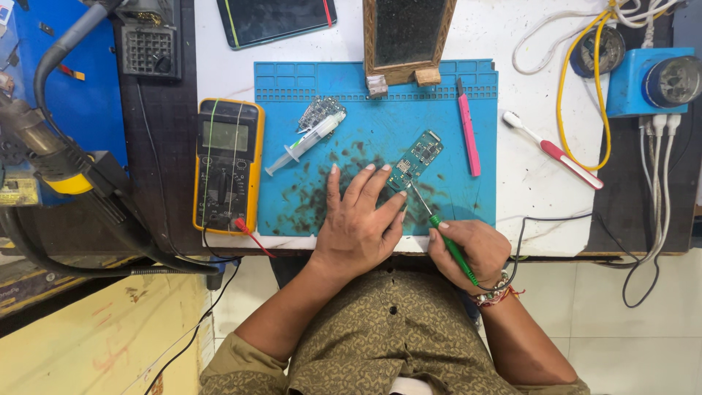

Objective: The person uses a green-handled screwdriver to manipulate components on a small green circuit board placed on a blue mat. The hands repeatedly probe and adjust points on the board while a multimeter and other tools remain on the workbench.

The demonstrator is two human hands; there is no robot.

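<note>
The narrow green circuit board (pixel 414 159) lies near the blue mat's (pixel 453 197) front edge, right of centre. It looks light, stiff and fragile; hold it by its bare edges. The left hand (pixel 358 223), fingers spread, pins its near end. The right hand (pixel 468 252) grips a green-handled probe (pixel 447 241), its tip contact too small to resolve.

Bright, even overhead light fills the scene, leaving the white surface (pixel 526 183) near washed out at the far right. Shadows are soft and short: a faint one lies under the left hand (pixel 358 223) on the blue mat (pixel 453 197). The meter (pixel 227 164) screen carries a dull sheen. Focus is sharp at centre; the left edge bends slightly and sits darker.
</note>
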